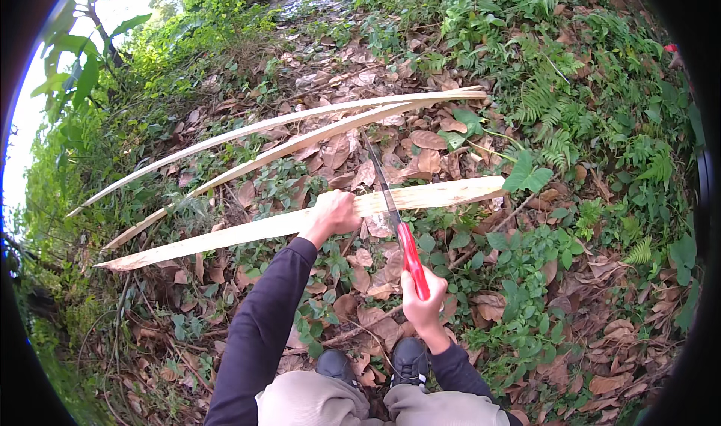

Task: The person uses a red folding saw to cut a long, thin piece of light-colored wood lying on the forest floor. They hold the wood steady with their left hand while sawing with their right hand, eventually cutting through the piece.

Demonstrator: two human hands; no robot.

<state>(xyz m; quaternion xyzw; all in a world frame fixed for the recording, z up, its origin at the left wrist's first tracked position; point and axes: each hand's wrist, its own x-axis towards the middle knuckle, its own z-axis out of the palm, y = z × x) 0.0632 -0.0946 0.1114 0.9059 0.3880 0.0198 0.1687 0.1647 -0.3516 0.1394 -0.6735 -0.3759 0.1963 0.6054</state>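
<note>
A long pale wooden plank (225, 238) lies across the ground in front of me, its left end tapering. Around its middle my left hand (336, 214) is closed, pressing on the wood. My right hand (424, 298) grips the red handle of a hand saw (410, 249). The dark narrow blade runs up and left across the plank, just right of my left hand, its tip past the far edge. Whether the teeth have cut into the wood cannot be made out.
Beyond the plank lie two thinner wooden strips (300, 117), meeting at their right ends. Dry brown leaves (428, 139) and low green plants (526, 276) cover the ground. My dark shoes (409, 360) stand close below the saw. A leafy branch (82, 47) hangs at the upper left.
</note>
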